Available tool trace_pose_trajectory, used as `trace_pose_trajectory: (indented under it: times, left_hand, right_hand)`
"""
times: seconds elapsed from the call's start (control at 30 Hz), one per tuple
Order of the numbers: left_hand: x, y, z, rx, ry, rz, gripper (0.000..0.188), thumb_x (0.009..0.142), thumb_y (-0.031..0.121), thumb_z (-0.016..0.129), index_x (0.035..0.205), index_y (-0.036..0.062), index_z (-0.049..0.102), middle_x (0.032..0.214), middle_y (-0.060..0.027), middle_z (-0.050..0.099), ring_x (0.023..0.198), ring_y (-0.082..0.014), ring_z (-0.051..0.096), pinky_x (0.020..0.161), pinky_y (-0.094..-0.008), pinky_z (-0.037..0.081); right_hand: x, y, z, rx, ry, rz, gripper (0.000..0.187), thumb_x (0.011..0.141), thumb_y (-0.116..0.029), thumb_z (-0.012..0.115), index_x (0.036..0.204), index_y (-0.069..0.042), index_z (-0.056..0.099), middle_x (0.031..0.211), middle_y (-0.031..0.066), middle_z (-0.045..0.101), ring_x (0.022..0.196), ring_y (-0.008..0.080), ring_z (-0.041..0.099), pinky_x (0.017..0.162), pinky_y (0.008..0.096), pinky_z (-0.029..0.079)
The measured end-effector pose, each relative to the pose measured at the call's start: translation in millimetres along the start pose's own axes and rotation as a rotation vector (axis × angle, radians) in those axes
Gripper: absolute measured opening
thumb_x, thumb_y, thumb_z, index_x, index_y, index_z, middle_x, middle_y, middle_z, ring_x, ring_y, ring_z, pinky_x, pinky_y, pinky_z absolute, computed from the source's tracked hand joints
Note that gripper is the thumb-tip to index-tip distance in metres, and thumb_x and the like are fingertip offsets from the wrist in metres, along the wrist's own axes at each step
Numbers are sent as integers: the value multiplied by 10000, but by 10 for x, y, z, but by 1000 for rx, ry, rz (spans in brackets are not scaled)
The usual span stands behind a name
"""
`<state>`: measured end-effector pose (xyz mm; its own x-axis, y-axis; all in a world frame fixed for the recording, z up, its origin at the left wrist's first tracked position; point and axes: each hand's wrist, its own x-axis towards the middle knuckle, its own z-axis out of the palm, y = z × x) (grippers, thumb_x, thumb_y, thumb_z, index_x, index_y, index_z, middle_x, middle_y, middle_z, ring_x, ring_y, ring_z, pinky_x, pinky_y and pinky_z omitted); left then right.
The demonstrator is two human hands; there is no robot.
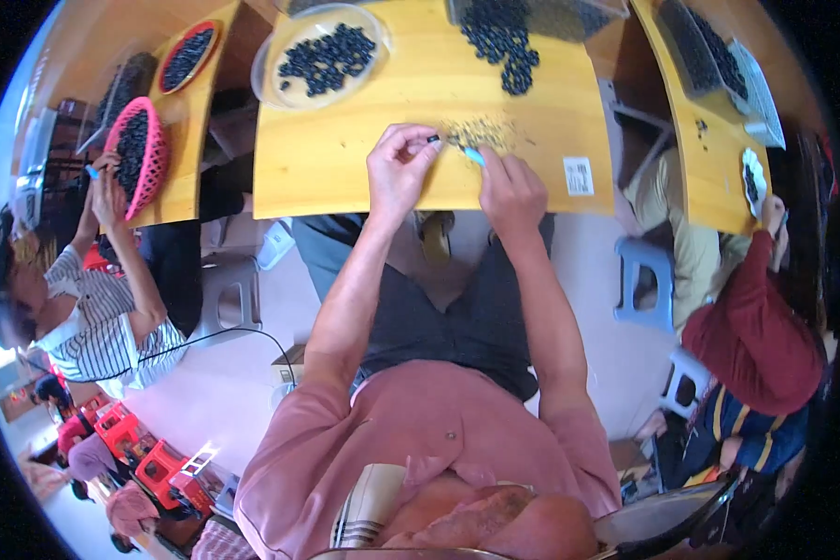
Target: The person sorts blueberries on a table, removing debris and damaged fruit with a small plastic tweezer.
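Note:
Over the near half of the yellow table (345,177), my left hand (398,173) pinches a small black piece (433,139) between thumb and fingertips. My right hand (513,191) is closed round a slim tool with a light-blue handle (474,156). Its thin tip points left, close to the black piece; whether they touch I cannot tell. Just beyond both hands lies a scatter of small pale and dark scraps (483,131). Farther off, a round clear plastic tub (263,79) holds many black pieces, and a loose pile of black pieces (515,67) lies to its right.
A clear plastic box (593,21) stands at the table's far edge. A white label (578,175) is stuck near the right edge. Co-workers sit at tables on both sides, one by a pink basket (155,168) of black pieces. A grey-blue stool (646,280) stands to the right.

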<state>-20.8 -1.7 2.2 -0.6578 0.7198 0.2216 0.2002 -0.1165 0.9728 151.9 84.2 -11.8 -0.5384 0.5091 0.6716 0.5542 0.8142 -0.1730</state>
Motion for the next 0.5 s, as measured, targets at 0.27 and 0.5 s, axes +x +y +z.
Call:
trace_pose_trajectory:
  times: [0.27, 0.5]
  left_hand:
    - [1143, 315, -646, 740, 295, 570, 317, 845, -22, 763, 1154, 39, 728, 1187, -156, 693, 1078, -306, 684, 862, -377, 585]
    - [1285, 222, 285, 582, -363, 291, 210, 937, 132, 720, 1118, 36, 769, 1134, -185, 730, 1013, -320, 728, 905, -407, 583]
  right_hand:
    - [-16, -10, -29, 78, 20, 54, 317, 807, -78, 757, 1119, -131, 748, 772, 49, 575, 704, 246, 634, 625, 398, 525]
    - [8, 1, -10, 62, 24, 42, 219, 837, -119, 724, 1055, -117, 744, 776, 30, 559, 747, 208, 646, 662, 366, 544]
